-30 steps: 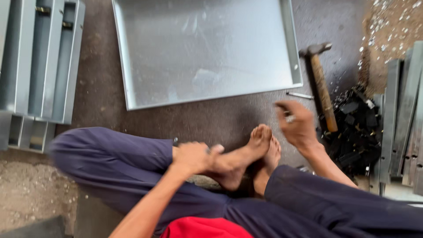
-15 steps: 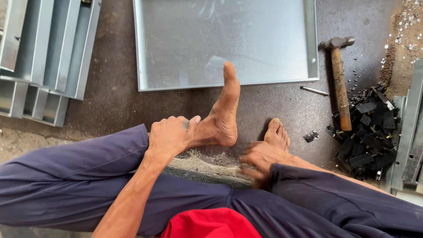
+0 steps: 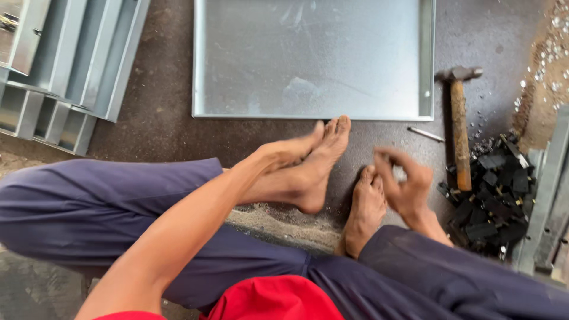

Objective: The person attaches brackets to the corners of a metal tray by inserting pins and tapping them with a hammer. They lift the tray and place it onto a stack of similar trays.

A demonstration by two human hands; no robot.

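Observation:
I sit on the floor with my legs in dark blue trousers folded and my feet bare. My left hand [image 3: 288, 152] lies stretched along the top of one foot [image 3: 314, 178], fingers straight and pointing at the near edge of a flat grey metal tray [image 3: 308, 112]; it holds nothing that shows. My right hand [image 3: 406, 185] hovers beside the other foot [image 3: 363, 213], fingers curled and blurred. Whether something small sits between them is unclear.
A wooden-handled hammer [image 3: 459, 127] lies right of the tray, with a thin nail [image 3: 425, 134] near it. A heap of small black pieces [image 3: 489, 198] lies at right. Folded grey metal channels [image 3: 71, 65] are stacked at upper left, more metal strips [image 3: 548, 195] at far right.
My left hand has slid from the heel up along the foot toward the tray. That foot has dropped lower. My right hand rose from the other foot's toes and curled.

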